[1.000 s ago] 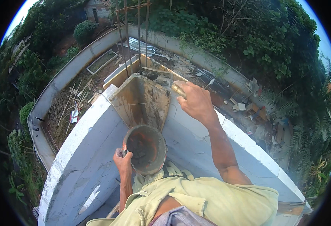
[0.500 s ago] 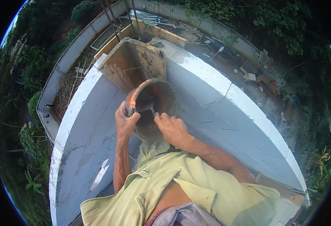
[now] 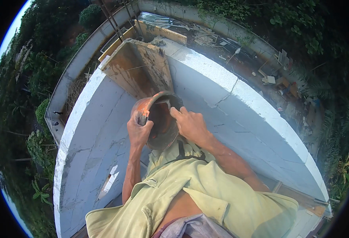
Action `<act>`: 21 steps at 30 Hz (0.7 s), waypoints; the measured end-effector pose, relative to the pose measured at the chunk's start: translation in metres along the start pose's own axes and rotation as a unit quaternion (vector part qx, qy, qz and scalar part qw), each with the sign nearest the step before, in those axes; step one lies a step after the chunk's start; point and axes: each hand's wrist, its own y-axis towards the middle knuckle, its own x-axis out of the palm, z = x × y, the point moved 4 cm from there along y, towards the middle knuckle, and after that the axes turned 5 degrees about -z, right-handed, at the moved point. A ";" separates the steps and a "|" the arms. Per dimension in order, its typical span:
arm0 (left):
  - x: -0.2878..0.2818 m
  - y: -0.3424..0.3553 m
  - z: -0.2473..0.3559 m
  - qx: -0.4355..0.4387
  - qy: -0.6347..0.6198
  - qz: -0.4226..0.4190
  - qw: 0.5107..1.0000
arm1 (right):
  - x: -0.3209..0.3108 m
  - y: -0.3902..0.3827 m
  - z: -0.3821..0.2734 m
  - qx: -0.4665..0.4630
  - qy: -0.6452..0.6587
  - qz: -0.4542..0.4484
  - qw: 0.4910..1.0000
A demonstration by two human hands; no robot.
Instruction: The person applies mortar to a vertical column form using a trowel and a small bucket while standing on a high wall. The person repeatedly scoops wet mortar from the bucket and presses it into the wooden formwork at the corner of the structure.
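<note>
My left hand (image 3: 139,130) is closed on the near-left rim of a round orange bucket (image 3: 163,134), crusted with grey dried mortar and tilted so its mouth faces me. My right hand (image 3: 190,123) is closed around a small tool at the bucket's right side. Only a thin, pale end of the tool (image 3: 168,104) shows, against the inner wall near the far rim. The handle is hidden in my fingers, so I cannot tell its exact kind. Little shows inside the bucket beyond a brownish, stained wall.
Two pale block walls (image 3: 230,93) meet ahead of me at a corner with wooden formwork boards (image 3: 140,67). Steel rebar (image 3: 113,18) rises behind it. Beyond the wall tops, the ground lies far below, with scattered planks and debris (image 3: 268,79).
The bucket has tipped further and shifted slightly down. My right hand has moved up and right along it, bringing the tool's end from mid-bucket to near the far rim. My left hand keeps its grip.
</note>
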 end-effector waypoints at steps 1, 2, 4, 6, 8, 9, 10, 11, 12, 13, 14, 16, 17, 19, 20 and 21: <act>0.003 -0.003 0.005 -0.001 0.028 -0.006 1.000 | 0.007 0.004 0.004 0.028 -0.003 0.039 0.999; 0.005 -0.003 0.003 -0.001 0.029 -0.007 1.000 | 0.013 0.006 0.007 0.056 -0.006 0.077 0.995; 0.004 0.002 -0.001 0.030 0.043 0.034 0.998 | 0.024 0.001 0.005 0.034 -0.009 0.070 0.997; 0.002 -0.003 0.000 0.029 0.046 0.053 0.997 | 0.029 -0.005 0.004 -0.014 -0.021 -0.042 0.999; 0.003 -0.011 0.009 0.026 0.105 0.054 0.993 | 0.016 -0.007 0.002 0.013 0.007 -0.043 0.999; 0.005 -0.014 0.013 0.025 0.105 0.053 0.993 | 0.003 -0.006 0.004 0.041 0.032 0.012 0.999; 0.009 -0.019 0.020 0.063 0.120 0.043 0.990 | -0.006 -0.005 0.007 0.068 0.056 0.068 0.994; 0.012 -0.023 0.026 0.101 0.135 0.032 0.985 | 0.011 -0.001 0.018 0.080 0.070 0.046 0.993; 0.012 -0.022 0.028 0.101 0.136 0.034 0.985 | 0.012 -0.003 0.022 0.077 0.070 0.046 0.993; 0.012 -0.021 0.030 0.097 0.109 0.026 0.989 | 0.015 -0.006 0.027 0.063 0.116 0.011 0.991; 0.011 -0.021 0.031 0.093 0.081 0.018 0.992 | 0.017 -0.009 0.030 0.049 0.162 -0.025 0.985; 0.010 -0.027 0.034 0.100 0.070 0.009 0.993 | -0.013 -0.008 0.027 0.106 0.263 -0.150 0.947; 0.010 -0.030 0.036 0.108 0.059 0.000 0.992 | -0.017 -0.011 0.027 0.161 0.355 -0.268 0.881; 0.006 -0.033 0.050 0.085 0.029 0.000 0.996 | -0.008 -0.013 0.036 0.161 0.423 -0.292 0.842; 0.004 -0.034 0.051 0.062 -0.002 0.002 0.998 | 0.000 -0.014 0.039 0.159 0.488 -0.313 0.799; 0.001 -0.034 0.047 0.061 0.000 0.005 0.998 | 0.008 -0.014 0.043 0.156 0.488 -0.316 0.799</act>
